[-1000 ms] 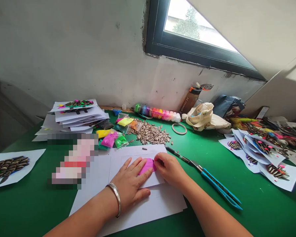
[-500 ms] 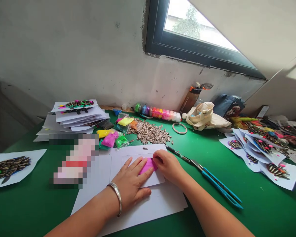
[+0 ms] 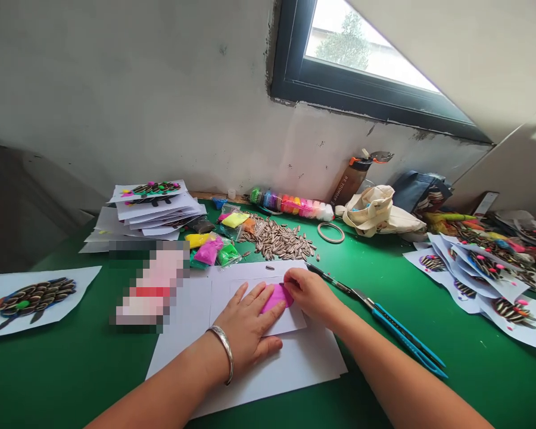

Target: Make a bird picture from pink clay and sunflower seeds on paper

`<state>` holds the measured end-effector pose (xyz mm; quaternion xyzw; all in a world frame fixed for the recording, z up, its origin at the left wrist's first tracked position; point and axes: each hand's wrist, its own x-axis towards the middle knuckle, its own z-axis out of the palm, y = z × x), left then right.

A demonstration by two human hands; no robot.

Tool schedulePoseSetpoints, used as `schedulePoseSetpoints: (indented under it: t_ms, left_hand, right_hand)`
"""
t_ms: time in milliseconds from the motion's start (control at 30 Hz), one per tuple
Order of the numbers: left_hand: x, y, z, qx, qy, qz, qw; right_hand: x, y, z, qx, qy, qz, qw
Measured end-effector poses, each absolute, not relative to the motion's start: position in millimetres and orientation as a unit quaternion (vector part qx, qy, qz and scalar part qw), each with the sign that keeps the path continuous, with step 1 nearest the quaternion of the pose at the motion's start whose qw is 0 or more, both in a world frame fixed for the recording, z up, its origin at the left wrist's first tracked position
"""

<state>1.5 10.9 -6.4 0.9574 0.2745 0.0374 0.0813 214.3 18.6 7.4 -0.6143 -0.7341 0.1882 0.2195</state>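
My left hand (image 3: 246,322), with a silver bangle at the wrist, lies flat with fingers spread on a small white paper (image 3: 290,323). Between and beyond its fingers shows a flat magenta clay patch (image 3: 276,299). At the patch's upper right edge my right hand (image 3: 310,297) pinches a small dark sunflower seed (image 3: 283,284), partly hidden by the fingertips. Larger white sheets (image 3: 227,393) lie beneath the small paper. One loose seed (image 3: 270,267) rests near the sheets' top edge, and a pile of sunflower seeds (image 3: 286,239) lies just behind.
Bags of coloured clay (image 3: 209,249) and a stack of seed-decorated papers (image 3: 149,208) stand back left. A blue-handled craft tool (image 3: 406,336) lies right of my arm. A tape ring (image 3: 331,233), cloth bag (image 3: 370,208) and bottle (image 3: 351,179) sit behind. More decorated papers (image 3: 486,274) lie right.
The view has swung slightly left, so things appear shifted right. The seed in my right fingers shows more at the patch's edge. My left hand stays flat on the paper.
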Motion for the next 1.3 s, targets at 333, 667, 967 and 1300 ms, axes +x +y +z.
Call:
schedulePoseSetpoints:
  t_ms: [333,667,967,1300]
  left_hand:
    - [6.0,2.6,-15.2,0.957,0.273,0.093,0.002]
    - [14.0,-10.9,-13.6,0.958,0.249,0.134,0.043]
    - [11.5,-8.7,-5.5,0.956,0.249,0.120,0.102]
    - [11.1,-9.3,0.4,0.953,0.255,0.112,0.120]
  right_hand:
    - [203.0,34.3,5.4,-0.587,-0.757,0.169,0.232]
    - [201.0,32.4,2.5,-0.563,-0.779,0.159,0.225]
    - [193.4,37.2,6.0,-0.537,-0.806,0.157,0.193]
    - [191.8,41.5,7.3,-0.522,-0.819,0.155,0.180]
